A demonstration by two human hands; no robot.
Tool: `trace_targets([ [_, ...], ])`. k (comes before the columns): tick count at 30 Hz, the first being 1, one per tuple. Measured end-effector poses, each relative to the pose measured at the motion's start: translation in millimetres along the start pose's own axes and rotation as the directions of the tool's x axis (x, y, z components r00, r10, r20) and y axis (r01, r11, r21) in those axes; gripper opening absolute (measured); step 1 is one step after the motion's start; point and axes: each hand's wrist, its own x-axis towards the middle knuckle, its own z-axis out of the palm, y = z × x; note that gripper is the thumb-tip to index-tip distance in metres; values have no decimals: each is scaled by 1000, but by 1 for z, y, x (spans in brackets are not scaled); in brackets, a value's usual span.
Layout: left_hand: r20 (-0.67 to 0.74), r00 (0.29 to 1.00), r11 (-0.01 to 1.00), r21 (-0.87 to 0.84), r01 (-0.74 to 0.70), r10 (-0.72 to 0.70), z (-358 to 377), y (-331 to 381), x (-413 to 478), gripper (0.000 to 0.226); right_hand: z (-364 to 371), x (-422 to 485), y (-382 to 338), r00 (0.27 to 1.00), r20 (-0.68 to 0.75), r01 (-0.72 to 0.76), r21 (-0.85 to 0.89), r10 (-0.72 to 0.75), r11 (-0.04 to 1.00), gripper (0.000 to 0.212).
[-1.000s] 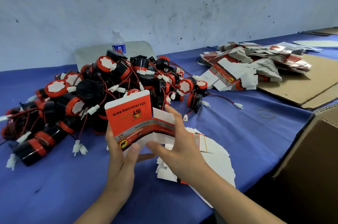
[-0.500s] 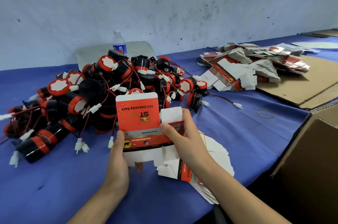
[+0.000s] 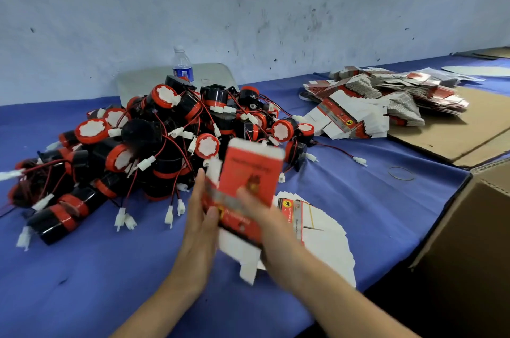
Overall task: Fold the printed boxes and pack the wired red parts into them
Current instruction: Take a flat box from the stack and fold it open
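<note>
We are gripping a printed box [image 3: 249, 174], not yet folded shut, between left hand [image 3: 198, 216] and right hand [image 3: 271, 223], with the wired red parts [image 3: 154, 139] lying unpacked.

No print reads clearly: the held box [image 3: 249, 177] is motion-blurred, the bottle label [image 3: 183, 71] perhaps too small.

Glossy printed card box [image 3: 249, 180]; shiny plastic red parts [image 3: 154, 139]; matt blue cloth [image 3: 82, 268]; brown corrugated cardboard carton [image 3: 474, 227], lower right.

Printed box [image 3: 249, 180] above blue table [image 3: 82, 282]
</note>
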Motion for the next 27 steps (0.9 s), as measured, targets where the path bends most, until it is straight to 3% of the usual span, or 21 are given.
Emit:
trace_targets([
  [3,-81,995,991,-126,43,-53,-3,13,5,69,-21,12,-26,977,-207,-9,152,41,988,56],
  [6,-12,999,999,-24,-42,42,-6,13,0,95,-36,15,-39,954,-270,-74,209,130,975,40],
  [10,195,966,914,334,-231,172,-5,6,-18,95,-34,17,-31,932,-275,-197,159,235,967,44],
  [13,80,989,904,402,-148,126,-1,-3,-23,99,-18,14,-19,930,-197,-288,132,310,949,44],
  [15,-9,1000,957,291,-4,7,0,-4,-26,70,-9,11,-12,933,-77,-346,67,351,936,41],
  [17,-185,983,970,233,65,-21,-1,-5,-25,61,-3,8,-7,929,-25,-368,29,369,929,43],
  [20,-303,945,981,179,-68,121,1,4,-21,32,-5,12,-5,960,-169,-243,-100,224,965,23],
  [21,-282,945,979,164,-120,163,2,7,-18,38,-7,13,-9,960,-238,-193,-194,145,962,40],
  [23,-229,944,961,195,-196,239,0,13,-14,85,-14,15,-15,945,-327,-101,-387,-34,917,76],
  [24,-203,944,953,214,-217,260,-4,13,-13,101,-16,15,-20,933,-339,-45,-443,-121,895,83],
  [27,-90,936,928,196,-318,340,-8,16,-14,98,-17,14,-29,921,-82,230,-676,-382,700,70],
])
